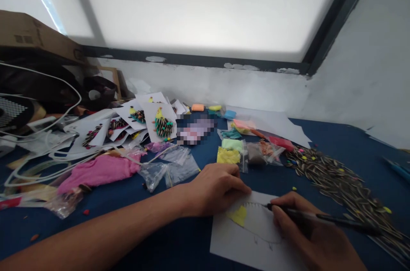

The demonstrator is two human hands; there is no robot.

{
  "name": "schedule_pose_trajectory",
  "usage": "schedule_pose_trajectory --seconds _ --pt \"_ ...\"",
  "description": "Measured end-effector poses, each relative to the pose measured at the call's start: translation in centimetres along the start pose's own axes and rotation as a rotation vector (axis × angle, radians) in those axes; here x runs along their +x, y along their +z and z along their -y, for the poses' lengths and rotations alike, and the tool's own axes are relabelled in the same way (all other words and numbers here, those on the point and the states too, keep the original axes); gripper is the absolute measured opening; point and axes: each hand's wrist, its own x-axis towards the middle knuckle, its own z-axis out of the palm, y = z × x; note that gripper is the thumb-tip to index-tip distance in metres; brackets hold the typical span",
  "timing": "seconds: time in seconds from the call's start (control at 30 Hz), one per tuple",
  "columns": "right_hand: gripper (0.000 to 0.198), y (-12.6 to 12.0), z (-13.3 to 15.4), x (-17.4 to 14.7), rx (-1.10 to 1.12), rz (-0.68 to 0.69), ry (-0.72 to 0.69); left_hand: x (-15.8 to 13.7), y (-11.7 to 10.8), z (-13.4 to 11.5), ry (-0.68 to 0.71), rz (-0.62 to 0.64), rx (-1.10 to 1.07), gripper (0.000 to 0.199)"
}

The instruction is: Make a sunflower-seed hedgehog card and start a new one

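A white paper (235, 241) lies on the blue table in front of me. It carries a pencil-like outline of a rounded animal with short legs and a row of small zigzag strokes along its top. A flattened piece of yellow clay (238, 216) covers the outline's left end. My left hand (218, 189) lies on the paper's upper left corner, fingers bent and loosely extended, some hidden beneath it. My right hand (307, 228) grips a black pen (323, 218), its tip close to the outline's upper edge.
Sunflower seeds (336, 181) are heaped on the right. Bagged clay, such as a yellow pack (228, 155), sits beyond my hands. Finished seed-and-clay cards (159, 121) pile up at the back left, near pink clay (102, 170), white cables (28, 164) and a cardboard box (35, 34).
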Motion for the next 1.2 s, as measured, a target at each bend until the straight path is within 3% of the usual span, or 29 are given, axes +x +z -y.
schedule_pose_trajectory --seconds 0.27,0.57,0.7,0.8,1.0,1.1,1.2 --pt "0.023 -0.4 -0.8 0.8 -0.031 0.122 -0.066 0.1 -0.1 -0.2 0.008 0.022 0.037 0.021" --pt "0.024 -0.3 -0.7 0.5 -0.012 0.055 -0.045 0.1 -0.2 -0.2 0.009 0.018 0.017 0.021" --pt "0.024 -0.2 -0.8 0.4 0.002 0.106 -0.06 0.1 -0.2 -0.2 0.009 0.014 0.016 0.021" --pt "0.027 -0.3 -0.7 0.3 0.028 0.041 -0.019 0.0 -0.2 -0.2 0.022 -0.002 0.016 0.02" --pt "0.026 -0.9 -1.3 0.5 -0.084 0.056 -0.051 0.0 -0.1 -0.1 0.016 0.016 0.029 0.02" --pt "0.028 -0.9 -1.5 0.2 -0.08 0.098 -0.021 0.0 -0.1 -0.1 0.014 0.02 0.03 0.021" --pt "0.029 -0.4 -1.2 -0.4 -0.005 0.031 0.033 0.1 -0.2 -0.2 0.002 0.018 0.029 0.021"
